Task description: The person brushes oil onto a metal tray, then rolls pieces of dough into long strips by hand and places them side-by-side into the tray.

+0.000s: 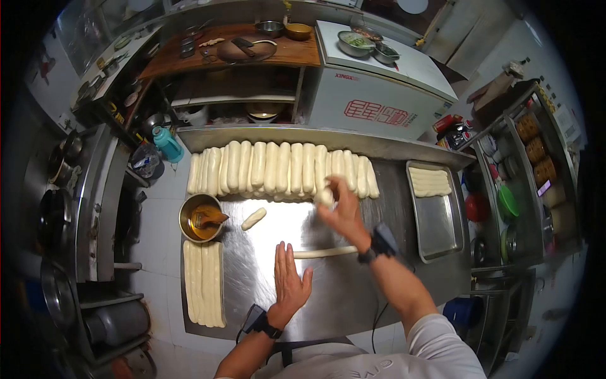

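Note:
My left hand is flat on the metal table with its fingers stretched out, at the left end of a thin dough rope. Further up, my right hand is slightly blurred, its fingers curled round a small dough piece. It is just in front of a long row of thick dough sticks at the back of the table. A short dough piece lies alone to the left. The right end of the rope is partly hidden by my right wrist.
A metal pot with yellow liquid and a brush stands at the left edge. Long dough strips lie below it. On the right, a metal tray holds more dough sticks. A raised metal ledge borders the back.

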{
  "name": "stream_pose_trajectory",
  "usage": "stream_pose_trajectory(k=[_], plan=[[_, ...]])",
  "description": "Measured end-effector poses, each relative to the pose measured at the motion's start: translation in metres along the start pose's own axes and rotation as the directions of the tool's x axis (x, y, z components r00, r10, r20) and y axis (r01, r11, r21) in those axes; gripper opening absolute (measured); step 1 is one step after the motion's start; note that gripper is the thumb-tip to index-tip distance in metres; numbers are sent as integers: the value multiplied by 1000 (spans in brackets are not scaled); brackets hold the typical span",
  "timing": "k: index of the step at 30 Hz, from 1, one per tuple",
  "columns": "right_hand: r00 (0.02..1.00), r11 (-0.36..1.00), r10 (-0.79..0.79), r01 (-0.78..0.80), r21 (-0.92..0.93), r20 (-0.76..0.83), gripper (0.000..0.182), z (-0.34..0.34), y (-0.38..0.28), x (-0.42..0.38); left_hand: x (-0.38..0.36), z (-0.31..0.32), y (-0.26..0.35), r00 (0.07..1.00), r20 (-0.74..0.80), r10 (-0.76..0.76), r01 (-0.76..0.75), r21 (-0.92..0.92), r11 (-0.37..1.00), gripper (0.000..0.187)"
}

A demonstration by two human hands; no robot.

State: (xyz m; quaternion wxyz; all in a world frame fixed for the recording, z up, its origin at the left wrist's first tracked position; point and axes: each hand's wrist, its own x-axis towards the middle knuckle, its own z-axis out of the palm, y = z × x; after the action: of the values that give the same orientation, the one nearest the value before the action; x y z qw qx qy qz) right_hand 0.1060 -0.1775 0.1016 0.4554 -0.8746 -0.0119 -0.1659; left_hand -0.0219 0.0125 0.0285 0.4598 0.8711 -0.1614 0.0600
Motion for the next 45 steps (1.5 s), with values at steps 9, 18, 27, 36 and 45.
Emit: stream_pose_trajectory(k=[9,18,27,36,45], plan=[[949,963,136,-194,185,285,31,-104,12,-219,-55,15,46,886,374,273,-388,279,878,65],[960,953,0,85,-292,280,41,-122,52,-343,-155,62,87,813,581,-43,-271,442,855,76],[764,777,-106,463,-427,637,82,-69,69,-270,-91,133,55,900,435,-20,-245,544,802,91],[772,853,-43,359,-379,634,86,-113,58,-370,-183,83,73,800,600,17,-352,446,823,82],[811,830,-10,333,-448,584,100,-97,87,-288,-79,80,43,905,421,56,-303,548,780,67]])
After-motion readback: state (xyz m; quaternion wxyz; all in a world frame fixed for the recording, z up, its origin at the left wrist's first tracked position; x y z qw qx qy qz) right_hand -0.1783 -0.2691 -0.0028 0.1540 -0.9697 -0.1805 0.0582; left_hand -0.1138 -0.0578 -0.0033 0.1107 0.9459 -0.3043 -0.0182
